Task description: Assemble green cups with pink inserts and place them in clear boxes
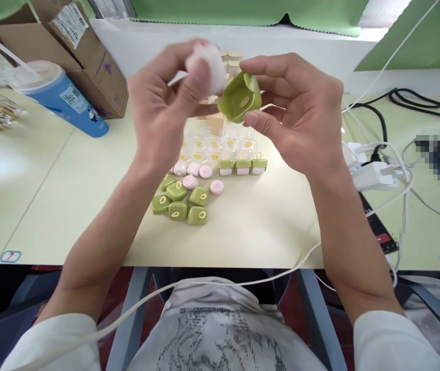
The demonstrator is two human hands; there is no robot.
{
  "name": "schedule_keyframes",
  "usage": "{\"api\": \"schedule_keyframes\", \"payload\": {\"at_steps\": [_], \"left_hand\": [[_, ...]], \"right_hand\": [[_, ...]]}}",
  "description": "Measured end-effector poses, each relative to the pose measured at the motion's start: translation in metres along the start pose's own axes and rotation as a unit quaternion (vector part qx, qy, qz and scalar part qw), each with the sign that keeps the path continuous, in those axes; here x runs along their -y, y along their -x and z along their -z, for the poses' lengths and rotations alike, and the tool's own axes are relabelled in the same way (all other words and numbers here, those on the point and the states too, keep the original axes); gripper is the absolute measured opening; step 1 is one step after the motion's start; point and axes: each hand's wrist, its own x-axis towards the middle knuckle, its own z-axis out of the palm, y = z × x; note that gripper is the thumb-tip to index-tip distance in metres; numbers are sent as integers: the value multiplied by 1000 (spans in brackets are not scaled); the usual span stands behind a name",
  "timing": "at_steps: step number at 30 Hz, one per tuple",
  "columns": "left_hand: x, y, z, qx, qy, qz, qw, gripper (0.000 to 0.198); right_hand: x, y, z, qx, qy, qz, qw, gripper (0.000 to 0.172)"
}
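Note:
Both hands are raised above the table. My left hand [166, 103] pinches a small white-pink round piece [208, 64] between thumb and fingers. My right hand [297, 108] grips a green square shell [240, 97] with its hollow side toward me, right beside the white piece. Below them on the table lie several green shells [181, 203], several pink round pieces [200, 175], three assembled green-and-white pieces [242, 166] and a cluster of clear cases with yellow marks [216, 147].
A blue cup with a straw [65, 98] and a cardboard box [77, 46] stand at the back left. A white power strip [374, 172] with black and white cables lies at the right. A white cable [204, 286] crosses the table's front edge.

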Motion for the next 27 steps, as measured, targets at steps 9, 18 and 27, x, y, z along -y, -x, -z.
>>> {"api": "schedule_keyframes", "payload": {"at_steps": [9, 18, 27], "left_hand": [[-9, 4, 7, -6, -133, -155, 979, 53], [10, 3, 10, 41, -197, -250, 947, 63], [12, 4, 0, -6, -165, -268, 949, 68]], "right_hand": [[-14, -5, 4, 7, -9, 37, 999, 47], [-9, 0, -6, -3, 2, 15, 1000, 43], [-16, -4, -9, -32, -65, 54, 996, 41]]}}
